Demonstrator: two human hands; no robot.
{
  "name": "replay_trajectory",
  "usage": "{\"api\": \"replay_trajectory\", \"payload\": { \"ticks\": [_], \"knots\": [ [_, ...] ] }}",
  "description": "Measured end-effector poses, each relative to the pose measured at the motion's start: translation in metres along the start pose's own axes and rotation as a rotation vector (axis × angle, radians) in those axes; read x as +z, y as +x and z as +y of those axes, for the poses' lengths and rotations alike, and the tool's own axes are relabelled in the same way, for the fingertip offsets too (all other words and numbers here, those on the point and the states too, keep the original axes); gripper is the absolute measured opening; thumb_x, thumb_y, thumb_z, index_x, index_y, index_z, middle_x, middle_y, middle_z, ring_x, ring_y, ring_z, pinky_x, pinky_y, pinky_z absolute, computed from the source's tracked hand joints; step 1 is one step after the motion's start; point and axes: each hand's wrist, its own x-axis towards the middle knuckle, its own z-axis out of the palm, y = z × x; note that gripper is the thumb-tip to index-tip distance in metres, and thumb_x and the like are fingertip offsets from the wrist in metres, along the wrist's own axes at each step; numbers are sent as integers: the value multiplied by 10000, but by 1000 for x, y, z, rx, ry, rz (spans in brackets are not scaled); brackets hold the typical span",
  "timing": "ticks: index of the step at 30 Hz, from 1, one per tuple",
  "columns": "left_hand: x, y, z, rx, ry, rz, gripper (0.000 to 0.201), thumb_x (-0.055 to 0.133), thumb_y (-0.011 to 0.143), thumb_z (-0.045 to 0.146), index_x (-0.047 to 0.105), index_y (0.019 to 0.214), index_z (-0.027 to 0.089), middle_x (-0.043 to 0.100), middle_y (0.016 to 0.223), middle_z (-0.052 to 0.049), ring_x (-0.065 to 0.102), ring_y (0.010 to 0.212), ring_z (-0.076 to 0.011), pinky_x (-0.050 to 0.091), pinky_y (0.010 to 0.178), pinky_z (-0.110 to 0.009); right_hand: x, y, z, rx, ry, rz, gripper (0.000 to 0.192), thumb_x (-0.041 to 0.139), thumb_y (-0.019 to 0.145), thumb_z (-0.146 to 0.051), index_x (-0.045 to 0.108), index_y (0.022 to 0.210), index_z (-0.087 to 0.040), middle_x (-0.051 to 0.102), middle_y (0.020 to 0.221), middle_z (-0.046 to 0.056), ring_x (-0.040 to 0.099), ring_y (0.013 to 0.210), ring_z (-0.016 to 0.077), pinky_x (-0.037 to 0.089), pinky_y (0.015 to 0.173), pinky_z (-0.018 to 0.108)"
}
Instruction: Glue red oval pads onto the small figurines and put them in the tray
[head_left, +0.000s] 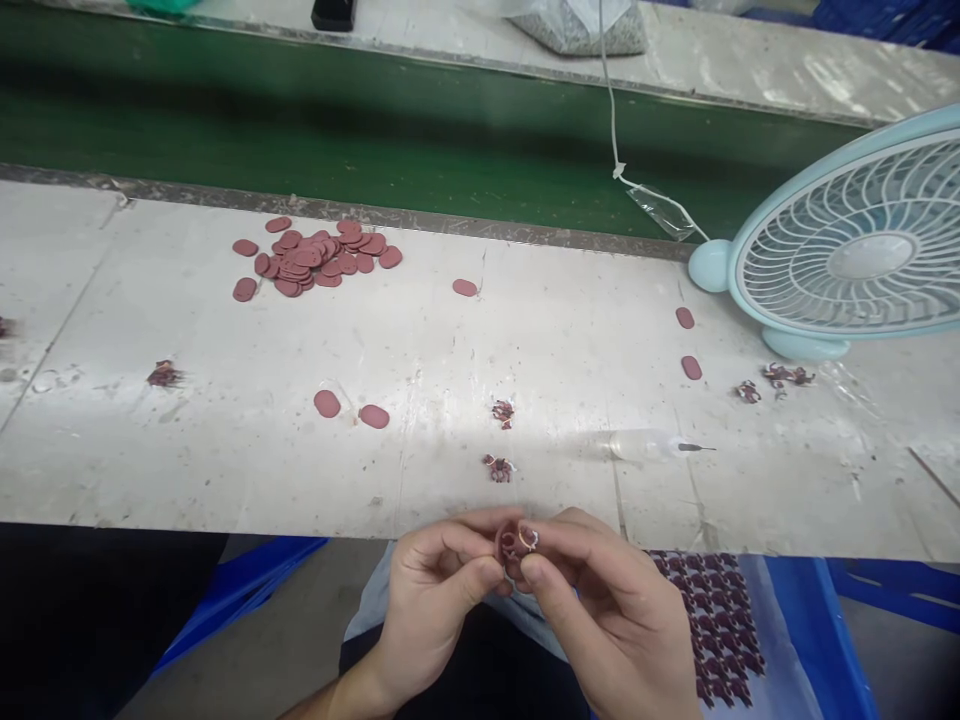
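Pinching maroon piece (511,547), left fingers (476,577), right fingers (562,538)

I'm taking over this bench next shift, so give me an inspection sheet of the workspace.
Surface: white tabletop, scuffed and speckled, with visible seams.
Job's things: reddish oval discs, heaped and scattered; small dark red pieces in several spots.
Clutter: clear bottle with a thin dark tip, lying on its side; pale blue fan at right.
Grips: left hand and right hand pinch small reddish parts at the tabletop's near edge; whether joined is unclear.
Cables: white cable runs from the fan across the green strip.
Surroundings: bag of granules on the far ledge; blue tray at lower right, with rows of dark red pieces.
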Motion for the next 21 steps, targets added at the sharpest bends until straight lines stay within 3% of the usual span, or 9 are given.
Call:
{"api": "replay_trajectory", "payload": {
  "ticks": [10,15,21],
  "knots": [
    [9,0,-3,19,-68,40,52,758,865,173,782,826,197,790,1043,-95,751,867,-224,628,744,-328,1,-1,6,80,165,-23,267,640,991,-174,730,1182,-338,716,1041,40,714,960,171,639,779,270],
    [11,-3,-4,42,-33,73,70,748,877,179,779,823,211,784,1109,-95,747,977,-245,619,799,-329,5,-1,3,61,176,11,234,634,993,-175,736,1119,-344,712,984,10,705,874,130,622,761,226],
    [12,-3,-6,70,-15,104,63,757,873,189,776,818,214,788,1105,-84,747,960,-211,608,836,-303,9,-2,5,63,218,32,261,622,999,-170,729,1162,-343,707,992,17,702,882,133,611,757,230]
  ]
}}
